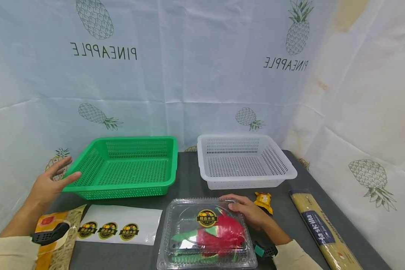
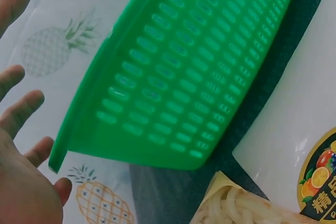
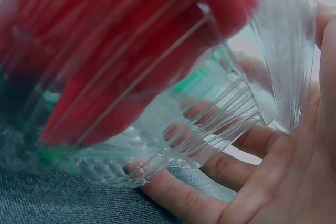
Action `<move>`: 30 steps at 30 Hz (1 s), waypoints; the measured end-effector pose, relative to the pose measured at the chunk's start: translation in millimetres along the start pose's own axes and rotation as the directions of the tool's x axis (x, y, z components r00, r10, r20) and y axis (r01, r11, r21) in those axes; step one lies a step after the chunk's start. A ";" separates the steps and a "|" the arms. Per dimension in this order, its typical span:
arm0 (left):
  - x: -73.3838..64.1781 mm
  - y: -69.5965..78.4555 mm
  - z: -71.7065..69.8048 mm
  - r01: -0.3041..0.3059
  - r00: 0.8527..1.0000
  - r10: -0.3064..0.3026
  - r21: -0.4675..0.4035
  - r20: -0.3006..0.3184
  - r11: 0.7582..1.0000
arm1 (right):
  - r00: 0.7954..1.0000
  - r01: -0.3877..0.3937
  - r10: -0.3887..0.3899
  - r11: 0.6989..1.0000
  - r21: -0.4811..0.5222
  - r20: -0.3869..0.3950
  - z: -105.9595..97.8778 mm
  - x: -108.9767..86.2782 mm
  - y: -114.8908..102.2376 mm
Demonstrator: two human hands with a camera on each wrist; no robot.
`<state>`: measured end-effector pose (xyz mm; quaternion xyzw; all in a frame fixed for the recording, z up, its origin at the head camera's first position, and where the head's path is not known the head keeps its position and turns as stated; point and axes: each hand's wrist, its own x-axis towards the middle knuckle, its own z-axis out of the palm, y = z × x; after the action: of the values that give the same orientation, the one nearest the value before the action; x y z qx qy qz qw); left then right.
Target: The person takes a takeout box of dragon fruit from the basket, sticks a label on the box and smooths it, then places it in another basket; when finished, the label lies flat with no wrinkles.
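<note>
A clear plastic clamshell box (image 1: 182,214) sits at the table's front, with red and green fruit (image 1: 224,230) inside that looks like dragon fruit. On its lid is a round black-and-gold sticker (image 1: 207,218). My right hand (image 1: 249,213) grips the box at its far right corner, thumb on top; in the right wrist view its fingers (image 3: 184,195) reach under the ribbed side wall. Spread out, my left hand (image 1: 50,183) hovers beside the left rim of a green basket (image 1: 128,190) and holds nothing. The left wrist view shows those fingers apart near the basket's corner.
A white basket (image 1: 246,183) stands at the back right. Left of the box lie a white sheet (image 1: 121,213) with three round stickers and a noodle packet (image 1: 74,221). To the right are a small yellow packet (image 1: 264,200) and a long pasta pack (image 1: 318,228). Printed cloth walls surround the table.
</note>
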<state>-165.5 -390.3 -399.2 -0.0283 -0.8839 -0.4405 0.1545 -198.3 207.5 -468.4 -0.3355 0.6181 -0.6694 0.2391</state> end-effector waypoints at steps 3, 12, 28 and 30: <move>-0.3 -3.2 0.7 0.007 1.000 -0.007 -0.014 0.003 1.000 | 1.000 -0.003 0.003 1.000 0.002 0.005 -0.3 -0.2 0.0; -2.6 -7.4 3.7 0.073 0.997 -0.071 -0.058 0.032 0.996 | 1.000 -0.006 0.006 1.000 0.001 -0.001 -1.3 1.6 -3.8; -1.4 -17.4 11.3 0.127 0.990 -0.123 -0.061 0.073 0.990 | 1.000 -0.001 0.001 1.000 0.016 -0.017 0.7 1.0 -2.8; -1.2 -18.4 13.2 0.118 0.991 -0.114 -0.063 0.069 0.991 | 1.000 -0.003 0.004 1.000 0.030 -0.024 1.0 0.2 -3.4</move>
<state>-171.1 -391.0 -421.1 0.0035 -0.8733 -0.4771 0.0985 -197.3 207.0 -465.0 -0.3228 0.6116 -0.6820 0.2379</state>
